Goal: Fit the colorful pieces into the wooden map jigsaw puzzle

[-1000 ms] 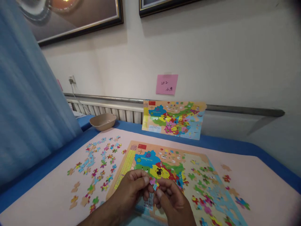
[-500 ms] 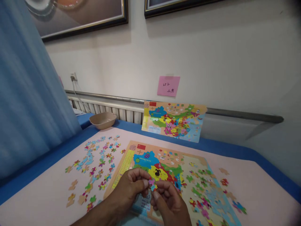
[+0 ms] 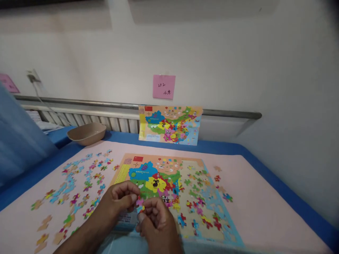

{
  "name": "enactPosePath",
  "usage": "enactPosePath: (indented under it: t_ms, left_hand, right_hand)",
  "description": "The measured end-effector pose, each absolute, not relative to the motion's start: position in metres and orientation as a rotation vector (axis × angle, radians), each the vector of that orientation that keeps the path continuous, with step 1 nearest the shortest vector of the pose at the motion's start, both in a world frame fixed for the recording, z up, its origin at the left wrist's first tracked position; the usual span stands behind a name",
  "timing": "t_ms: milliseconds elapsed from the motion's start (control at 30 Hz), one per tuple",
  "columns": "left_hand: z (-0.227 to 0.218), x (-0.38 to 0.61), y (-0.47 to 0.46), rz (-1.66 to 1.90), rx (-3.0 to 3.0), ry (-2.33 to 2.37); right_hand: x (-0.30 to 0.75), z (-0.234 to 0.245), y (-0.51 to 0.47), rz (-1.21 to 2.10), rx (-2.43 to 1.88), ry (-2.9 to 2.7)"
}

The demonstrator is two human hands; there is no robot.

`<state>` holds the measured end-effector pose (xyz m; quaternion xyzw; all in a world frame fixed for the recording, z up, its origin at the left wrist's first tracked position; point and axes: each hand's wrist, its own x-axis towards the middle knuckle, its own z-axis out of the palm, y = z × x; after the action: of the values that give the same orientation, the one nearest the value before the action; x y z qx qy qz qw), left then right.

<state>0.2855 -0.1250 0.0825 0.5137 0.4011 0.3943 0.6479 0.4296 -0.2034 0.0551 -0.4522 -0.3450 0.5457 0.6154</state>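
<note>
Both hands meet low in the middle, over the front of a part-built map jigsaw. A small pink, blue and yellow puzzle piece is pinched between them. My left hand grips its upper left side between thumb and forefinger, fingers curled. From the lower right, my right hand holds the other side the same way. Joined map sections with a ram and a panda show behind the hands. On the bare right part of the puzzle board lie several loose pieces. My hands hide the board's front left.
More loose pieces are scattered over the pink cloth at left, a few right of the board. A printed map sheet leans against the wall under a pink note. A beige bowl stands back left, near a blue curtain.
The view has turned right and slightly down, so the table and wall things appear further left and the framed pictures have nearly left view. Both hands still pinch the puzzle piece.
</note>
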Motion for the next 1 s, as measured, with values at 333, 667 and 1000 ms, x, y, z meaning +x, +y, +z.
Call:
enactPosePath:
  t_ms: [333, 667, 1000]
  left_hand:
    - [0.083, 0.277, -0.122, 0.77, 1.26, 0.822]
    - [0.086, 0.277, -0.121, 0.763, 1.235, 0.771]
    - [0.088, 0.28, -0.12, 0.826, 1.212, 0.805]
  right_hand:
    - [0.423, 0.052, -0.209, 1.328, -1.016, -0.74]
    - [0.425, 0.053, -0.209, 1.309, -1.004, -0.777]
    - [0.443, 0.062, -0.201, 1.194, -1.132, -0.78]
